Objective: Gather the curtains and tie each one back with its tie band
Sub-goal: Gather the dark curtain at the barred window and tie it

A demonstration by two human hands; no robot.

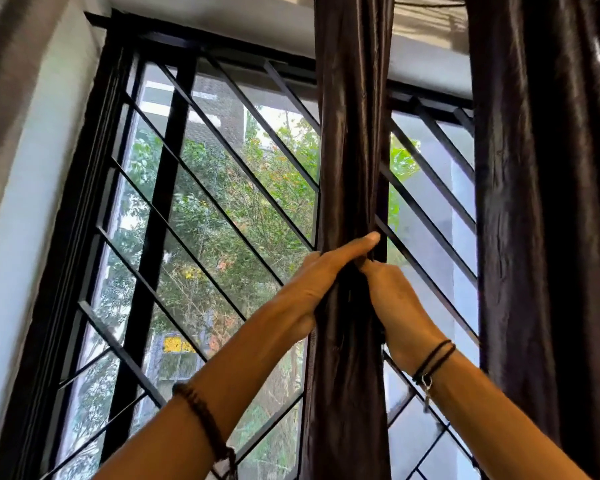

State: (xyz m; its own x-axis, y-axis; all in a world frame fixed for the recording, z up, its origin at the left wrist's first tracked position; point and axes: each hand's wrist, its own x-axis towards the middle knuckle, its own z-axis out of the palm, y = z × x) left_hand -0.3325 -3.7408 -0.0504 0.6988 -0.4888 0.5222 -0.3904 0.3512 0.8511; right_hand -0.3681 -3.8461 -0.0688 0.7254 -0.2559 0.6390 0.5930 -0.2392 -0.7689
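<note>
Seemingly no legible text anywhere.

The setting was a domestic room, viewed at a tall window. Two dark satin drapes hung from above: a gathered curtain [350,133] and a second curtain [548,202]. A black diagonal-bar security grille [219,140] covered the panes, set in a white-painted wall [32,202]. Trees [222,216] and a neighbouring building [219,98] stood outside.
</note>
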